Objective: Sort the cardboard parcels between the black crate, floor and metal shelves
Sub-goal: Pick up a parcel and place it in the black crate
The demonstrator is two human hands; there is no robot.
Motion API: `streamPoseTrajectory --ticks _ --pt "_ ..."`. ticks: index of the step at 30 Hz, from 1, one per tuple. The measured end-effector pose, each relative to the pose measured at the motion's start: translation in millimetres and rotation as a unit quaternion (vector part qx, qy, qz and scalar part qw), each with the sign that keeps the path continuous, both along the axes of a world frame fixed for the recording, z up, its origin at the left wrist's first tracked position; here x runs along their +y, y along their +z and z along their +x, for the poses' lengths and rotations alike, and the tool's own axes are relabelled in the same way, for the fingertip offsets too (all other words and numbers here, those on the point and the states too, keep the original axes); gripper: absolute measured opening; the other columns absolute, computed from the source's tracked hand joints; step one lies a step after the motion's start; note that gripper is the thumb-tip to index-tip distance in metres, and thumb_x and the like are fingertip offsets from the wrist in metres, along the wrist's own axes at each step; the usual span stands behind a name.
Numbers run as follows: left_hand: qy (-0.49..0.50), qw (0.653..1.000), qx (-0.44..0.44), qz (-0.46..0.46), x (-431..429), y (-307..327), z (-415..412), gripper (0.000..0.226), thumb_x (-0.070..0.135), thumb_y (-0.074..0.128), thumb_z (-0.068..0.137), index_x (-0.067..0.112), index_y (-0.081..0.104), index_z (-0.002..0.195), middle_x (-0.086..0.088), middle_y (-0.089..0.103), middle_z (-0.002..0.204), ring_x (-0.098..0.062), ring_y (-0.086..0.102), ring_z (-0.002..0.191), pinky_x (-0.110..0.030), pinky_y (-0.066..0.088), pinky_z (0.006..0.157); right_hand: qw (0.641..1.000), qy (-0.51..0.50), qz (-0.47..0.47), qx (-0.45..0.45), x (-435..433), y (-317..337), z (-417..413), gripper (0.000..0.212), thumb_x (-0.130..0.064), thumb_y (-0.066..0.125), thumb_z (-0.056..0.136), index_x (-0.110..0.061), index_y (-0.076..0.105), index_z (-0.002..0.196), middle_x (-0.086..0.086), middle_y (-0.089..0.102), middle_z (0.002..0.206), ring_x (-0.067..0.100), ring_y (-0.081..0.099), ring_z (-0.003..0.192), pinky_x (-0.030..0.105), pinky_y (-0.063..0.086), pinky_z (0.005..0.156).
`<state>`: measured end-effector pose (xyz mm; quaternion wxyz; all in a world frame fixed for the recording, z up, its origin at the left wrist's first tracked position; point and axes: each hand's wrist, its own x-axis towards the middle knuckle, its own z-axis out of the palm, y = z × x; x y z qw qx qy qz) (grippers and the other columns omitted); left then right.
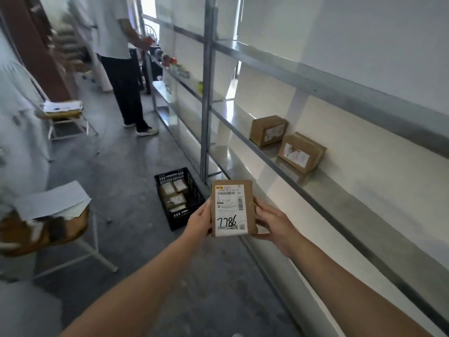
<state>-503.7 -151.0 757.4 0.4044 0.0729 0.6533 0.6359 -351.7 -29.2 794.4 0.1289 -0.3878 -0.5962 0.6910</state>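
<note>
L hand (198, 222) + R hand (273, 223): fingers gripping parcel (230, 207) | black crate (179, 221) on grey floor (136, 171) | metal shelves (340, 198) along white wall (364, 45)

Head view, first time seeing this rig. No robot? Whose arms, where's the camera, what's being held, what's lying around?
No machine here: a person works with bare hands. One wide-angle camera worn on their head looks forward and down, so the two arms coming in from the bottom are their own. The left hand and right hand grip the side edges of a flat brown cardboard parcel; its white label, with 7786 handwritten, faces the camera. On the grey concrete floor ahead stands a black plastic crate holding several more small labelled parcels. Along the right run grey metal shelves; a brown cardboard box and a second box beside it sit on one level. Farther back another person stands by the shelves.
</note>
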Motion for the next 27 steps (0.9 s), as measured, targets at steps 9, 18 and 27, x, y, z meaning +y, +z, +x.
streamPoseTrajectory --ticks 9,18,27 --pt "0.106 0.993 0.04 -0.03 38 5 -56 0.036 0.041 0.046 0.1 0.04 0.051 0.136 -0.005 0.068 0.121 -0.025 0.067 0.106 -0.048 0.052 0.097 0.998 0.066 0.0 -0.01 63 -3 -101 0.036 -0.02 0.046 0.102 -0.043 0.056 0.128 0.002 0.074 0.102 0.018 0.07 0.09 0.036 0.059 0.071" --pt "0.148 0.986 0.057 -0.057 84 -7 -73 0.037 0.032 0.044 0.103 0.037 0.048 0.139 0.005 0.07 0.097 -0.013 0.067 0.087 -0.031 0.053 0.067 0.991 0.124 -0.032 -0.026 119 -40 -143 0.036 -0.029 0.043 0.104 -0.027 0.051 0.139 0.007 0.067 0.121 0.024 0.067 0.101 0.03 0.052 0.064" --pt "0.131 0.986 0.042 -0.091 134 -25 -102 0.039 0.048 0.04 0.1 0.039 0.051 0.136 0.0 0.068 0.118 -0.015 0.066 0.1 -0.035 0.056 0.082 0.99 0.128 -0.026 -0.042 168 -50 -164 0.036 -0.027 0.045 0.103 -0.028 0.052 0.139 0.006 0.068 0.118 0.024 0.067 0.098 0.034 0.056 0.062"
